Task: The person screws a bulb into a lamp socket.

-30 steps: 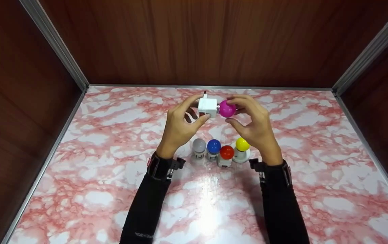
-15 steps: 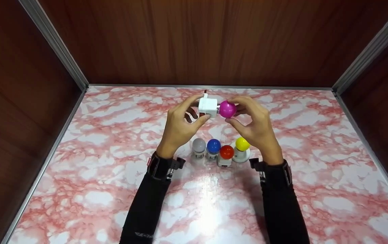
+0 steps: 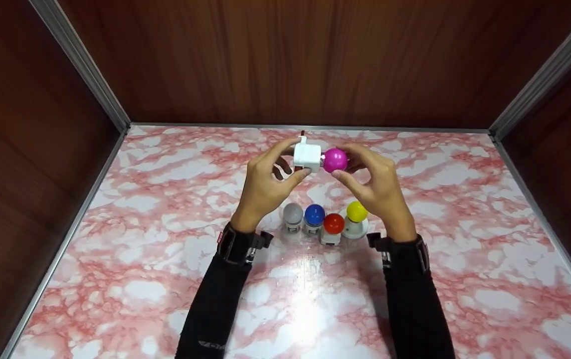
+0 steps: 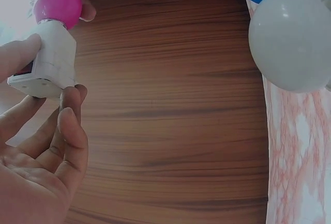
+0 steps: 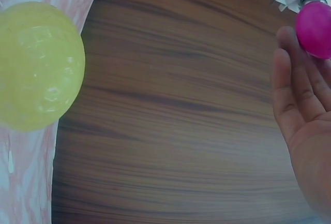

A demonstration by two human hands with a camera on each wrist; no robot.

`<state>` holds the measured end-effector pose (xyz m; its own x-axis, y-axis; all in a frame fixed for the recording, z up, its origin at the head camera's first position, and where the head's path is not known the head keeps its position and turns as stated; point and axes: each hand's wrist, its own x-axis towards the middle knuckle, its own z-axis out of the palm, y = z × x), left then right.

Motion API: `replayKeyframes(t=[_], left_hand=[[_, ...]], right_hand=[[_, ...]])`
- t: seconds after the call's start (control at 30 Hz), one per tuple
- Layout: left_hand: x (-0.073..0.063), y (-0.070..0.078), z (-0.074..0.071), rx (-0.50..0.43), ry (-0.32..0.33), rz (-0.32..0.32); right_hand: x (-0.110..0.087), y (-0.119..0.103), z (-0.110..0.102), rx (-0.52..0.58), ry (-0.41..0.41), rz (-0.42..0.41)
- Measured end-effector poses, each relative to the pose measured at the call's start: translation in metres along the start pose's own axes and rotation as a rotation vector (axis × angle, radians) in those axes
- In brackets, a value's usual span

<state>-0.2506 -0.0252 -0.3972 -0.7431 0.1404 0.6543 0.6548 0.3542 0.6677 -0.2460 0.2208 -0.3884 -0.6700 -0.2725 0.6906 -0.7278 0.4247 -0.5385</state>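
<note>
My left hand (image 3: 264, 183) grips a white plug-in lamp socket (image 3: 307, 155), thumb on its near side and fingers at the far side. A dark red switch shows on the socket's lower corner. Held sideways, a magenta light bulb (image 3: 335, 160) has its metal base at the socket's right end. My right hand (image 3: 379, 183) holds the bulb's glass, thumb at the lower edge and fingers behind it. In the left wrist view, the bulb (image 4: 59, 6) sits above the socket (image 4: 57, 53). From the right wrist, fingers lie along the bulb (image 5: 315, 30).
Below the hands, a grey-white bulb (image 3: 292, 214), a blue bulb (image 3: 314, 215), a red bulb (image 3: 334, 224) and a yellow bulb (image 3: 357, 211) stand upright in white holders. The marbled table (image 3: 140, 289) ends at a brown wood-grain panel (image 3: 285, 65) behind, with panels at both sides.
My right fingers have shifted back behind the bulb, and the thumb has moved up against its lower edge. Left hand and socket have moved very slightly right.
</note>
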Motion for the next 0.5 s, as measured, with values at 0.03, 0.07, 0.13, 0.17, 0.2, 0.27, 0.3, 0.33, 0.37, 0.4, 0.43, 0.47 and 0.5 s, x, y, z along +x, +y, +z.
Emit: replayKeyframes(t=[0.03, 0.07, 0.13, 0.17, 0.2, 0.27, 0.3, 0.33, 0.37, 0.4, 0.43, 0.47, 0.5], left_hand=[[0.0, 0.0002, -0.0001, 0.001, 0.0, 0.0], [0.0001, 0.0005, -0.0002, 0.001, 0.0, 0.0], [0.0002, 0.0009, -0.0005, -0.001, -0.002, -0.002], [0.0002, 0.0011, -0.0006, -0.002, -0.002, -0.003], [0.0002, 0.0012, -0.0007, -0.003, -0.003, -0.004], [-0.0001, 0.0012, -0.0008, -0.005, -0.005, -0.006], [-0.0002, 0.0011, -0.0008, -0.006, -0.007, -0.006], [-0.0004, 0.0008, -0.0008, -0.007, -0.008, -0.005], [-0.0005, 0.0007, -0.0008, -0.008, -0.009, -0.005], [-0.0005, 0.0005, -0.0008, -0.008, -0.01, -0.005], [-0.0004, 0.0004, -0.0008, -0.009, -0.011, -0.004], [-0.0004, 0.0002, -0.0008, -0.009, -0.012, -0.004], [-0.0002, 0.0, -0.0008, -0.009, -0.012, -0.003]], right_hand=[[-0.0001, 0.0, -0.0001, -0.004, -0.002, 0.004], [-0.0001, -0.0001, -0.0002, -0.006, -0.003, 0.009], [-0.0003, -0.0006, -0.0006, -0.013, -0.008, 0.018], [-0.0004, -0.001, -0.0007, -0.014, -0.009, 0.024], [-0.0002, -0.0011, -0.0007, -0.013, -0.009, 0.029], [-0.0003, -0.0008, -0.0006, -0.012, -0.008, 0.037], [-0.0002, -0.0006, -0.0006, -0.014, -0.006, 0.037], [-0.0002, -0.0004, -0.0005, -0.014, -0.002, 0.035], [0.0, -0.0003, -0.0003, -0.014, 0.005, 0.034], [0.0002, -0.0002, -0.0001, -0.017, 0.013, 0.031], [0.0003, -0.0001, 0.0001, -0.018, 0.021, 0.028], [0.0005, -0.0002, 0.0003, -0.017, 0.029, 0.024], [0.0008, -0.0005, 0.0007, -0.012, 0.038, 0.019]])
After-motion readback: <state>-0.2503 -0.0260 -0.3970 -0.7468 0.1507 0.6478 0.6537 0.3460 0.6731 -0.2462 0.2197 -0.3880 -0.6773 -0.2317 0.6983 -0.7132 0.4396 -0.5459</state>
